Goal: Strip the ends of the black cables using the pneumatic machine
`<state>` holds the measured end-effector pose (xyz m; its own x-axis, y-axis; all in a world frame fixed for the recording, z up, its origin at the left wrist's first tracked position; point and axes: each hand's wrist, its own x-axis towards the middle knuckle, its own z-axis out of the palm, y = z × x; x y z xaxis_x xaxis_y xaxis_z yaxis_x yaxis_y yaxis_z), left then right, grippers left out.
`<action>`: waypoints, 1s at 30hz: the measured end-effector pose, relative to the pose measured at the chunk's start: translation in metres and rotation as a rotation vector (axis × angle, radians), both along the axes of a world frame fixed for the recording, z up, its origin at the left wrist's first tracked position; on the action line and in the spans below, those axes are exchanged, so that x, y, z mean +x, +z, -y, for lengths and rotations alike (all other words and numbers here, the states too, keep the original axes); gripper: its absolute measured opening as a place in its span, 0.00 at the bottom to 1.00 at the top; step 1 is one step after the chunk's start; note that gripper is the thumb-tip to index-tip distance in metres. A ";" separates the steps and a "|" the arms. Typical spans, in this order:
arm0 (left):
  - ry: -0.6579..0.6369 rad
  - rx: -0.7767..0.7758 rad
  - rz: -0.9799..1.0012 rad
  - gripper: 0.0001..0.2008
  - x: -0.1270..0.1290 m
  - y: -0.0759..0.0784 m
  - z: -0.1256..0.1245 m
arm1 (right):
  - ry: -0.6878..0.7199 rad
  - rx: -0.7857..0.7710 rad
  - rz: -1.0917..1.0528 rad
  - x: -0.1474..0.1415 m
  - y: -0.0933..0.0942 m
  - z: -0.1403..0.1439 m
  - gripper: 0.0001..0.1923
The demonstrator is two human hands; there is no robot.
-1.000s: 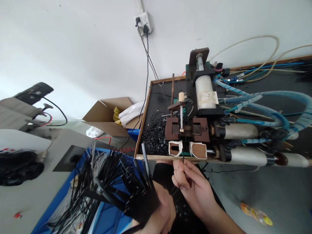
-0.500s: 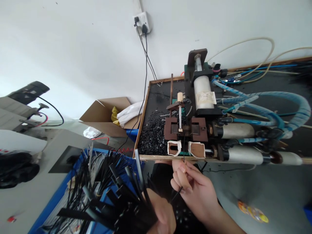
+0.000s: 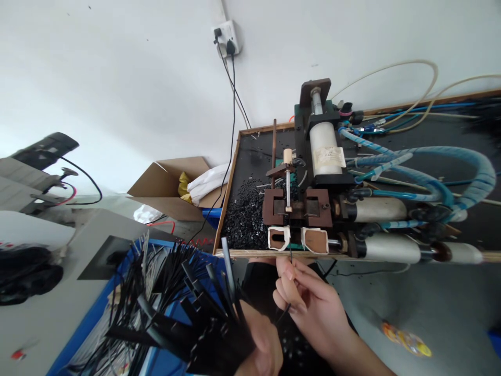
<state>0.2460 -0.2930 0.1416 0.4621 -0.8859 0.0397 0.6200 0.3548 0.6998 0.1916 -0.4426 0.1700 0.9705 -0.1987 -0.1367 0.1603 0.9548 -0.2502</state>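
My right hand (image 3: 307,300) is closed in a pinch on a thin black cable (image 3: 290,254), just below the front edge of the bench. The cable's upper part points up toward the gap between the two white-edged brown pads of a pneumatic machine (image 3: 315,241); its tail hangs out below my fingers. Wrapped round a thick bundle of black cables (image 3: 188,324) is my left hand (image 3: 260,337), at the lower middle; the bundle hides most of its fingers. Above the pads sit the machine's brown clamp blocks (image 3: 318,206).
Small black offcuts (image 3: 246,219) cover the left of the wood-rimmed bench (image 3: 250,253). Blue hoses (image 3: 442,151) and metal cylinders (image 3: 395,248) are at right. A blue crate (image 3: 82,334) of cables stands lower left, a cardboard box (image 3: 164,188) behind it.
The cable's upper end, which reached up between the clamp blocks, now shows lower and further left, near the left pad. The bundle in my left hand has shifted slightly right.
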 end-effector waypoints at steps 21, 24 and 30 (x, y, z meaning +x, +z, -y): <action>0.007 0.204 -0.163 0.31 -0.004 -0.003 -0.007 | -0.002 0.004 -0.001 0.000 0.000 0.002 0.12; 0.021 0.217 -0.165 0.30 -0.004 0.000 -0.007 | -0.014 0.009 -0.002 0.001 0.001 0.001 0.11; 0.140 0.236 -0.180 0.29 -0.009 0.006 -0.007 | -0.008 0.001 -0.009 0.002 0.001 0.002 0.10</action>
